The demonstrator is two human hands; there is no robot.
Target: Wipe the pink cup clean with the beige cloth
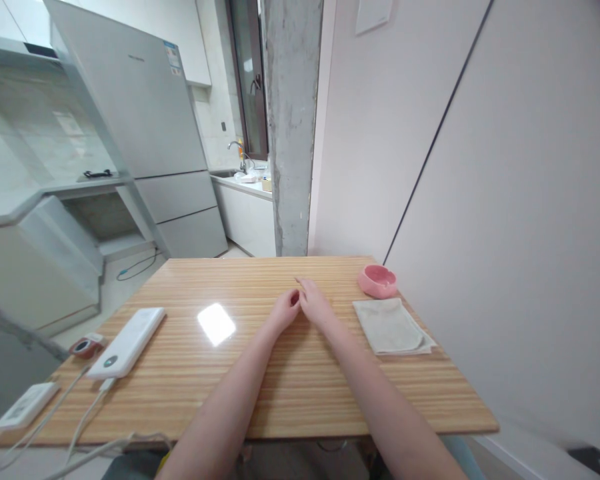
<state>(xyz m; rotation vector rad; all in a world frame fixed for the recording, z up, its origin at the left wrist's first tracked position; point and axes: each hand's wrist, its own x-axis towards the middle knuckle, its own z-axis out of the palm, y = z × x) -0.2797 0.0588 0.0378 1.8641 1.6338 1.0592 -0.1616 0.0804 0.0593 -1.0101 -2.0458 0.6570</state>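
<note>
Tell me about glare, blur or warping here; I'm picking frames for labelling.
Head view: a bright patch of glare sits on the wooden table, left of the left hand and right hand; wide-angle distortion tilts the fridge and bends the counter; lighting is soft, shadows faint, focus sharp.

From where I watch, both forearms come up from the bottom edge of the frame, bare all the way, with no sleeves, watch, bracelet or gloves. The left hand and right hand sit at frame centre, and I see no rings from this angle. A small red patch shows on the left hand's fingers; I cannot tell what it is.
</note>
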